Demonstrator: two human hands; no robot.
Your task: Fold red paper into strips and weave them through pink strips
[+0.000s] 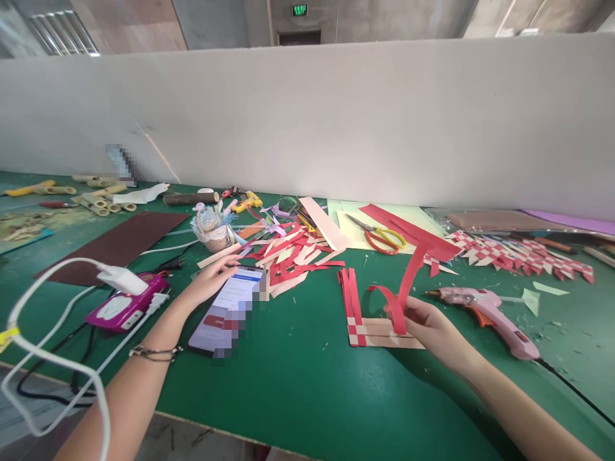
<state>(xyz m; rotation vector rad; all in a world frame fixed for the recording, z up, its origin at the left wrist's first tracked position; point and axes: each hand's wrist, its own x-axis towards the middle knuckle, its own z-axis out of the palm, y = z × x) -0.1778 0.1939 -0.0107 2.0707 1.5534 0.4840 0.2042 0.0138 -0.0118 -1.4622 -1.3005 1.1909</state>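
Note:
My left hand (216, 276) rests by the upper left edge of a smartphone (230, 301), its fingers stretched out and holding nothing. The phone lies screen up on the table, and part of its screen is blurred out. With closed fingers, my right hand (427, 326) grips a red paper strip (398, 314) over a partly woven piece of red and pale pink strips (356, 333). The red strip curls up at its ends. At the woven piece's left end, several red strips (349, 291) point away from me. My right thumb and fingertips are partly hidden.
A pink glue gun (485, 304) lies at the right, scissors (379, 235) behind the woven piece. Loose paper strips (293, 253) heap beyond the phone. A purple power strip (127, 304) with white cables (52, 358) stands left. Checkered woven pieces (523, 256) lie back right.

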